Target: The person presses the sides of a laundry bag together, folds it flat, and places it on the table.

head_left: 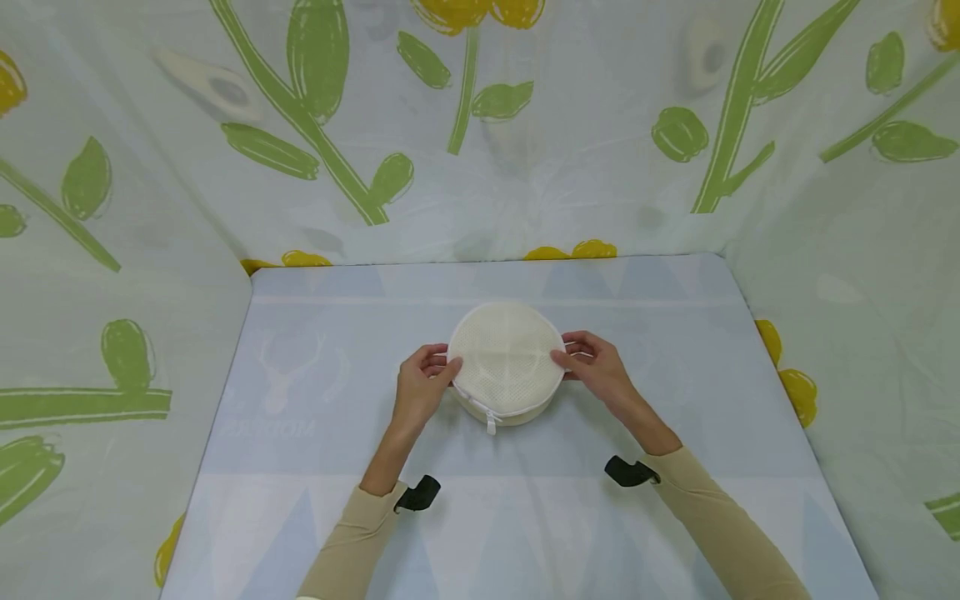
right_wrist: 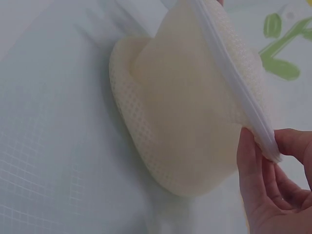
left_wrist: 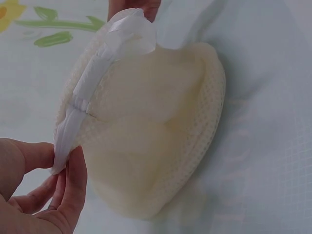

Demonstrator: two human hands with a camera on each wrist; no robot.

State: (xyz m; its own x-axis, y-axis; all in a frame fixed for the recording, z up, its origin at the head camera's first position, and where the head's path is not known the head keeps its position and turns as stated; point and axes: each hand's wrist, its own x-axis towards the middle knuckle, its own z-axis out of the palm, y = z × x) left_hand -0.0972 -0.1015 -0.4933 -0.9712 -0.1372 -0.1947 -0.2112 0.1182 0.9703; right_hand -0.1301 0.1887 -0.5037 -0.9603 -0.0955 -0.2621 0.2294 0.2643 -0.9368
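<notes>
A round mesh pouch sits mid-table. The left hand pinches its left rim, the right hand its right rim, at the zipper tape. It looks light, soft and squashy; the stiffer zipper rim seems the best hold.

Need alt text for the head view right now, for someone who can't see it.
Both hands pinch opposite edges of a round cream mesh pouch on a pale blue table: left hand at its left rim, right hand at its right. The zipper pull hangs toward the person; floral curtains surround the table.
</notes>
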